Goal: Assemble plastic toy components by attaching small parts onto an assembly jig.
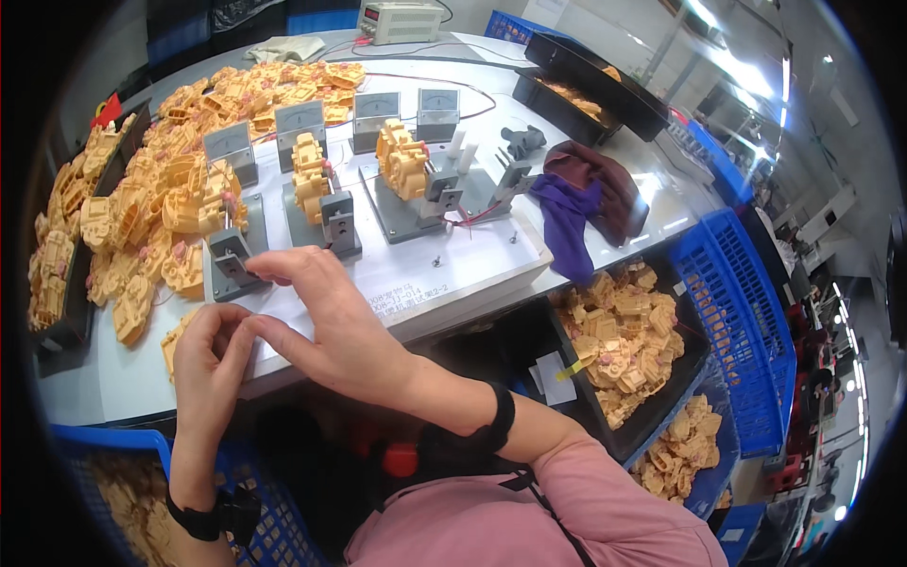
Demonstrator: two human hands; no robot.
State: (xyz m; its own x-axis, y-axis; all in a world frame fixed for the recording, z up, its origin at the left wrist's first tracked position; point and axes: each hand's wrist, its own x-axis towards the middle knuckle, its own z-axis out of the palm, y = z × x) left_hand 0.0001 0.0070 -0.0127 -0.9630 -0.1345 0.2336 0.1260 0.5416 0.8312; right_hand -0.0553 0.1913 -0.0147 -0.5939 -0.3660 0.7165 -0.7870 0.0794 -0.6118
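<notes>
My left hand [210,359] is at the near left edge of the white board, its fingers curled into a pinch; what they hold, if anything, is hidden. A yellow plastic housing [176,342] shows partly behind it. My right hand [331,321] reaches over from the right, index finger stretched toward the metal clamp block [230,257] of the leftmost test fixture, thumb at my left fingertips. A yellow gearbox housing [222,194] sits on that fixture. Two more gearbox housings, one in the middle [309,180] and one further right [402,161], stand on neighbouring fixtures.
Analog meters [300,123] stand behind the fixtures. Loose yellow housings [142,217] are heaped at left. Black trays [590,90] lie at the far right, near a purple cloth [567,222]. A black bin [605,416] of housings and blue crates [732,321] flank me.
</notes>
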